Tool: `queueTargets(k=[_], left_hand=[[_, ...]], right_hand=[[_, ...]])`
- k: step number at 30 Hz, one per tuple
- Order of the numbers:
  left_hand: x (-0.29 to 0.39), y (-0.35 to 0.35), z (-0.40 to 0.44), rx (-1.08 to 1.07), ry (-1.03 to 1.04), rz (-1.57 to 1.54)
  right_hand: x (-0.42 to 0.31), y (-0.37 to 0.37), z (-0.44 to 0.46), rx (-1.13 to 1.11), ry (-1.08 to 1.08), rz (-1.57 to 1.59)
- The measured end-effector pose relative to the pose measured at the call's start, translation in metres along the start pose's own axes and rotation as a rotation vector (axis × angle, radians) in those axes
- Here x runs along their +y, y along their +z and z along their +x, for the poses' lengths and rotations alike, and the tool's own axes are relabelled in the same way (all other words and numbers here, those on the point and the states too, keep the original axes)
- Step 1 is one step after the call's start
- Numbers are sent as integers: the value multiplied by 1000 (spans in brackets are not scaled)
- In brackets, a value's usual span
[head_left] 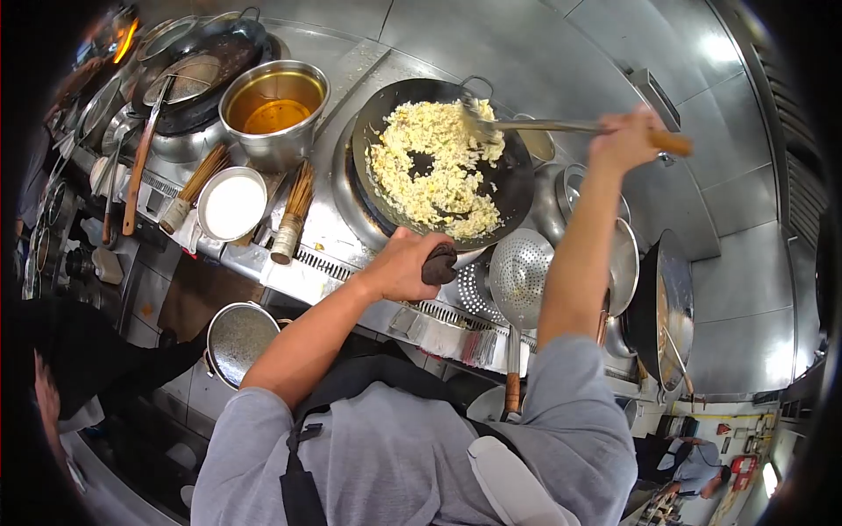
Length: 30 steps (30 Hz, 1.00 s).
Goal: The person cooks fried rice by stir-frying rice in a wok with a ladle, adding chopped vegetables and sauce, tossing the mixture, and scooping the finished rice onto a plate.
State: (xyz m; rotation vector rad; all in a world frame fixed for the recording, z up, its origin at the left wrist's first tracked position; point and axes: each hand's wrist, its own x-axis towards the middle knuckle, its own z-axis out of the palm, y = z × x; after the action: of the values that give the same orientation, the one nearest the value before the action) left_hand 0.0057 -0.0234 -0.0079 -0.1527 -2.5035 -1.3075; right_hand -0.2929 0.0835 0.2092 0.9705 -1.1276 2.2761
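A black wok [373, 118] holds fried rice [421, 131] with yellow, egg-like bits, spread in a ring over its bottom. My left hand [408, 266] is closed round a dark folded cloth [438, 265] at the wok's near rim; whatever part of the wok lies under the cloth is hidden. Raised to the right of the wok, my right hand [625, 140] grips a long ladle [553, 126] by its wooden handle. The ladle's head, blurred by motion, is at the far right part of the rice.
Left of the wok stand a pot of amber oil [274, 96], a white-filled bowl [232, 203] and two bamboo brushes [298, 206]. A perforated strainer [521, 273] lies near my right forearm. Another wok [671, 307] leans at the right. People are at both sides.
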Motion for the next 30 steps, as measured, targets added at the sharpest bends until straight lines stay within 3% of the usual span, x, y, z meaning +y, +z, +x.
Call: queueTargets(k=[3, 6, 9, 12, 15, 17, 19, 22, 25, 28, 30], left_hand=[[4, 0, -1, -25, -20, -13], [2, 4, -3, 24, 23, 52], [4, 1, -2, -44, -15, -2], [4, 2, -6, -64, -43, 5], [4, 0, -3, -62, -30, -6], [5, 5, -6, -73, -41, 11], [5, 3, -3, -60, -39, 2], [2, 3, -3, -68, -41, -18], [6, 6, -5, -40, -19, 13], [6, 3, -1, -63, -11, 43], [4, 5, -2, -51, -18, 18]], right_hand=[[27, 24, -68, -278, 284, 27], [-10, 83, -38, -368, 439, -58], [-46, 101, -43, -364, 278, 97], [-2, 94, -110, -278, 194, 168], [-12, 82, -120, -567, 321, -143], [-59, 94, -107, -528, 395, -230], [-119, 94, -95, -590, 350, -84], [-121, 72, -105, -438, 371, -63], [-16, 69, -78, -105, 409, -5], [-50, 122, -85, -67, 309, 37], [-62, 131, -122, -194, 254, -111]])
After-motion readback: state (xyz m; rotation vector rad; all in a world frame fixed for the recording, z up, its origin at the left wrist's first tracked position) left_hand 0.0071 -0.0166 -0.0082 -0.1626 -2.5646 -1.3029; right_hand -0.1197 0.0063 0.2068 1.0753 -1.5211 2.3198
